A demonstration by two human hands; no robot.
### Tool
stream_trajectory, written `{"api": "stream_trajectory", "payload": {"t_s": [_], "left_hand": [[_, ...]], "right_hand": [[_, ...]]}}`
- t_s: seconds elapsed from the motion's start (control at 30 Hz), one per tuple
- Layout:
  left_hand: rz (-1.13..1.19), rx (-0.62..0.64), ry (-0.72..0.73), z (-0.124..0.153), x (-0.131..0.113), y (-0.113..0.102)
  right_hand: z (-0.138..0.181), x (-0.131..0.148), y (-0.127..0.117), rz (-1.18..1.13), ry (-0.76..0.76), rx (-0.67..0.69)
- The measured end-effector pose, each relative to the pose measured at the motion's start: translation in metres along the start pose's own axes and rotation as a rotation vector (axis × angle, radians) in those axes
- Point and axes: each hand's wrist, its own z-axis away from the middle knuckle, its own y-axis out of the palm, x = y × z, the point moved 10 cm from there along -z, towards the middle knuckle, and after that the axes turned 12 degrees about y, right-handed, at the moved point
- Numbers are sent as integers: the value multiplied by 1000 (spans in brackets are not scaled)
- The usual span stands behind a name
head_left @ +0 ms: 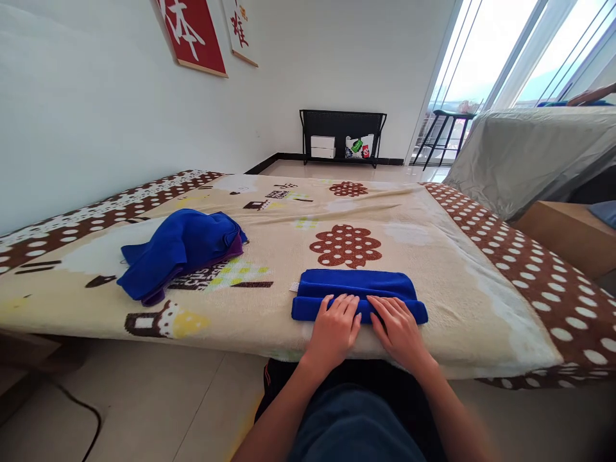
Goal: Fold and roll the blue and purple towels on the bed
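A blue towel (359,280) lies partly rolled near the front edge of the bed, its near edge forming a thick roll and its far part folded flat. My left hand (333,327) rests over the middle-left of the roll, fingers curved across the top and thumb at the near side. Close beside it, my right hand (397,326) grips the roll in the same way, right of the middle. A small white tag (294,287) sticks out at the towel's left end. Further left lies a crumpled heap of blue cloth (180,247), with purple cloth (235,247) showing beneath it.
A cream patterned blanket (409,221) with brown dotted borders covers the bed. At right stand a cardboard box (553,234) and a plastic-covered piece of furniture (534,147), with another person's arm (594,96) behind. A black rack (344,122) and stool (450,119) stand farther back.
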Motion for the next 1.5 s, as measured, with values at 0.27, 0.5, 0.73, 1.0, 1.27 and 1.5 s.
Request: {"api": "stream_trajectory", "payload": {"t_s": [0.27, 0.5, 0.73, 1.0, 1.27, 1.5], "left_hand": [[-73, -74, -217, 29, 69, -21], [-227, -142, -307, 44, 75, -38], [-52, 74, -34, -11, 15, 12], [-121, 28, -242, 7, 62, -7], [-278, -87, -348, 26, 70, -29], [-58, 151, 0, -23, 13, 22]], "right_hand": [[2, -56, -9, 151, 150, -61], [7, -65, -15, 241, 221, -141], [-20, 5, 12, 130, 91, 40], [-23, -51, 4, 208, 243, -7], [-11, -75, -6, 345, 319, -111], [-33, 3, 25, 123, 57, 137]]}}
